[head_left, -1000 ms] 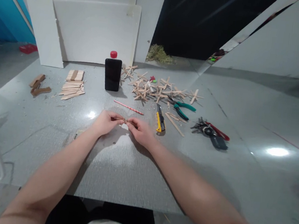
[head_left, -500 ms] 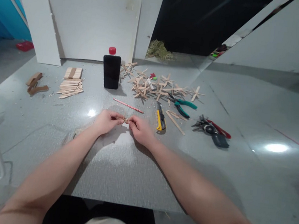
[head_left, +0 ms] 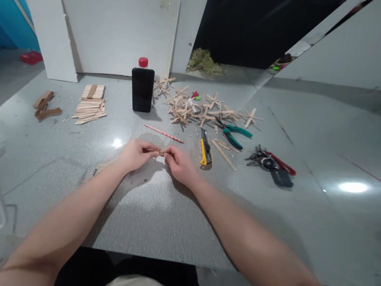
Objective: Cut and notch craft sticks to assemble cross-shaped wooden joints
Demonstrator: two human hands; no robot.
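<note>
View tips slightly since the earlier frame; grips unchanged. Table front edge runs well bodyward of both grips. Left hand pinches wooden piece; piece sits between hands, long axis roughly left-right, ends hidden in fingers, middle too small to read. Pencil just beyond. Right hand pinches other end. Cutter near, rightward.

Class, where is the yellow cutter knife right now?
In the head view, the yellow cutter knife lies on the table, right of the right hand, between the striped pencil and the green-handled pliers.
</note>
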